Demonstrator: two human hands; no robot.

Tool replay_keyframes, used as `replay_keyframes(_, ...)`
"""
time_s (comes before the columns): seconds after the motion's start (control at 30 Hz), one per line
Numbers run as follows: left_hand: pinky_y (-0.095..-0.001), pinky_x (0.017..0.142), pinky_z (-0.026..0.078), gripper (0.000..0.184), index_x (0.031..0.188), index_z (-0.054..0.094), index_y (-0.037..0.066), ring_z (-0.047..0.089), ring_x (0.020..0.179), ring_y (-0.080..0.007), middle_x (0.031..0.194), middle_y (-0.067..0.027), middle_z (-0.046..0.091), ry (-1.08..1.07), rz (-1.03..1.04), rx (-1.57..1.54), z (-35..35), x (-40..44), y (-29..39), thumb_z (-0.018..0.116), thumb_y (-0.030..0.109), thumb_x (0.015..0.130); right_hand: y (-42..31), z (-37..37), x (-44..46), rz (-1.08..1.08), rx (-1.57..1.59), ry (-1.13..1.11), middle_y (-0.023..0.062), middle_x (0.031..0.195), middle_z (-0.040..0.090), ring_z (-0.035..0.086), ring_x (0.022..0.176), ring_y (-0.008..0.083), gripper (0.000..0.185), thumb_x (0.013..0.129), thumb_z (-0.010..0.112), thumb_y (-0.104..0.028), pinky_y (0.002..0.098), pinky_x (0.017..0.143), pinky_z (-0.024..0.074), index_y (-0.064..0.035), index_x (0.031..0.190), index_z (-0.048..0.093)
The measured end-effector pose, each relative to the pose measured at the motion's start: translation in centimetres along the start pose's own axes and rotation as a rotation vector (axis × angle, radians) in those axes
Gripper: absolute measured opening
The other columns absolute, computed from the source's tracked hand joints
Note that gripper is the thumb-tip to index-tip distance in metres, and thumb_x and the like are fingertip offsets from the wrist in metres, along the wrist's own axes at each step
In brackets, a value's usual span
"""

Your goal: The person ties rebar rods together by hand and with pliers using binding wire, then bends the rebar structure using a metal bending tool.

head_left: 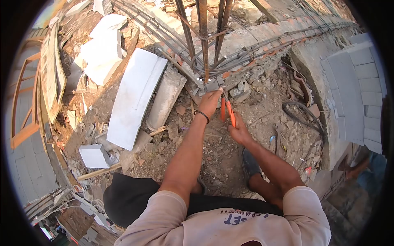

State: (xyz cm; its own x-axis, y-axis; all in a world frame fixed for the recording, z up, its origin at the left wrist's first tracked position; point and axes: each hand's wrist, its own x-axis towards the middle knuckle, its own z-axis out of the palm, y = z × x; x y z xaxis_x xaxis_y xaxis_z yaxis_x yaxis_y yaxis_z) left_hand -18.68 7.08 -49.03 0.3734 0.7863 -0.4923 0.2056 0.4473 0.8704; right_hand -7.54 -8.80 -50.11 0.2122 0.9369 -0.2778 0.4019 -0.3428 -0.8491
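Observation:
Orange-handled pliers [232, 116] are in my right hand [240, 130], which is closed around one handle; the other handle stands apart from it. The head of the pliers points up toward the foot of the upright steel bars [204, 41]. My left hand [210, 103] is at the pliers' head, thumb and fingers pinched together beside a grey block-like piece [212, 85]. Whatever those fingers hold is too small to make out. Several horizontal steel bars [262, 48] meet the upright ones just beyond my hands.
To the left lie a long pale block slab [137, 96], a concrete piece [166, 98] and a small white block [94, 156]. Rubble covers the ground. A dark hose-like loop [301, 110] lies right, beside a concrete edge [318, 78]. A block wall [357, 90] stands far right.

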Motion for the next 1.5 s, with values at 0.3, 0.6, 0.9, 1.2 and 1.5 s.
replay_keyframes(0.3, -0.0354, 0.059, 0.042, 0.033, 0.091, 0.063, -0.004, 0.05, 0.063, -0.0149, 0.066, -0.0013, 0.053, 0.202, 0.067, -0.111, 3.5, -0.6, -2.6, 0.046, 0.022, 0.101, -0.8, -1.7, -1.0, -0.084, -0.078, 0.023, 0.0207, 0.122, 0.048, 0.052, 0.112, 0.0365, 0.045, 0.084, 0.054, -0.003, 0.0417, 0.093, 0.0434, 0.0022, 0.129, 0.049)
replay_keyframes(0.6, -0.0253, 0.039, 0.033, 0.043, 0.143, 0.041, 0.0, 0.044, 0.045, -0.009, 0.065, -0.0017, 0.054, 0.282, 0.138, -0.216, 4.5, -3.2, 0.3, 0.042, 0.012, 0.102, -2.0, -3.0, 0.1, 0.064, 0.149, 0.077, 0.0157, 0.093, 0.059, 0.06, 0.089, 0.0325, 0.027, 0.086, 0.057, -0.007, 0.0408, 0.081, 0.0466, -0.0004, 0.112, 0.059)
replay_keyframes(0.9, -0.0246, 0.038, 0.03, 0.049, 0.15, 0.035, 0.005, 0.04, 0.044, -0.0084, 0.064, -0.0023, 0.051, 0.155, -0.074, -0.538, 4.4, -5.0, 3.6, 0.041, 0.009, 0.101, -2.7, -2.1, 1.4, 0.088, 0.175, 0.023, 0.0151, 0.092, 0.055, 0.056, 0.091, 0.0297, 0.026, 0.087, 0.057, -0.011, 0.0419, 0.082, 0.0445, -0.0008, 0.11, 0.057)
replay_keyframes(1.2, -0.0259, 0.037, 0.031, 0.046, 0.147, 0.037, 0.005, 0.041, 0.044, -0.0095, 0.067, -0.0036, 0.053, 0.129, -0.18, -0.648, 3.7, -5.1, 4.4, 0.04, 0.006, 0.101, -1.6, -1.8, 1.7, -0.02, 0.026, 0.017, 0.018, 0.099, 0.051, 0.055, 0.096, 0.0366, 0.029, 0.086, 0.056, -0.009, 0.0452, 0.085, 0.0435, -0.0014, 0.114, 0.054)
replay_keyframes(1.5, -0.0279, 0.04, 0.041, 0.029, 0.126, 0.053, -0.001, 0.05, 0.048, -0.0115, 0.07, -0.0049, 0.056, 0.134, -0.106, -0.518, 3.4, -4.8, 3.3, 0.049, 0.015, 0.102, -1.7, -1.9, 1.8, -0.114, -0.192, 0.077, 0.0191, 0.101, 0.058, 0.06, 0.1, 0.0381, 0.031, 0.091, 0.062, -0.014, 0.0466, 0.083, 0.0478, -0.0004, 0.118, 0.054)
